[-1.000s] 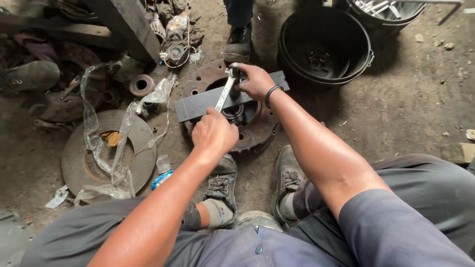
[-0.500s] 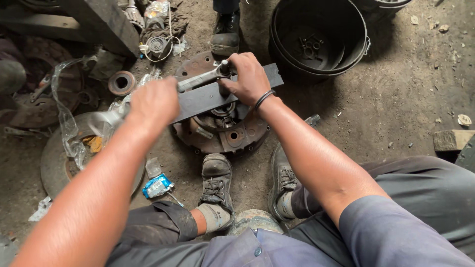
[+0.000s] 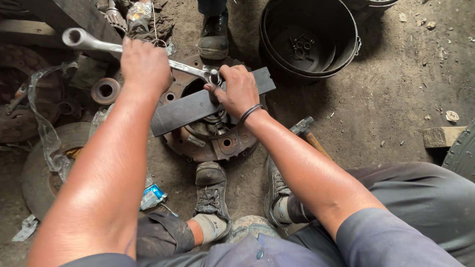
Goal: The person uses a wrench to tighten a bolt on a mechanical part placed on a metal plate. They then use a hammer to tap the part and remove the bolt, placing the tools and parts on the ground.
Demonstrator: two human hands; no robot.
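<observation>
Your left hand (image 3: 144,63) grips the wrench (image 3: 94,44); your right hand (image 3: 238,89) clamps the flat bar (image 3: 183,110) across the rusty clutch plate (image 3: 222,143). The bolt (image 3: 214,76) seems not yet out.

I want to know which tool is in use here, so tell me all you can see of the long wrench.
The wrench is a long, slim bar of bright, worn silvery metal with a ring end at its upper-left tip. It lies nearly level, slanting down to the right. The left hand grips its middle. Its far end sits on a fitting over the dark flat bar, where the right hand steadies it, above the rusty round plate.
</observation>
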